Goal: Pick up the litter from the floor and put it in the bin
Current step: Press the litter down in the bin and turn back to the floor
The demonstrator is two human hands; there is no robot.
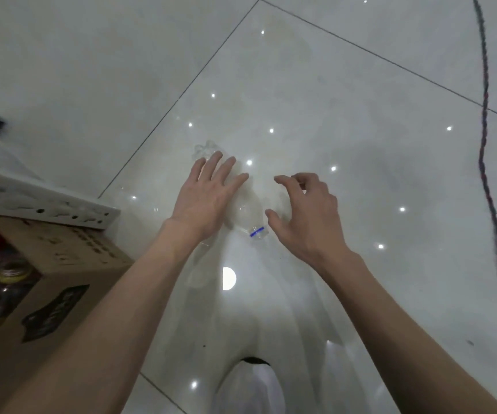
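As clear bottle (248, 217) lies on floor (331, 85), left hand (208, 198) flat over it, fingers straight, right hand (305, 215) fingers half-curled, empty

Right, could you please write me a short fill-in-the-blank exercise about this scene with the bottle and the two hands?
1. The clear bottle lies on its side on the tiled ____.
2. The ring on the bottle's neck is ____.
3. The bottle's neck shows ____ the left hand and the right hand.
4. The cardboard box stands to the person's ____.
Missing words: floor; blue; between; left.
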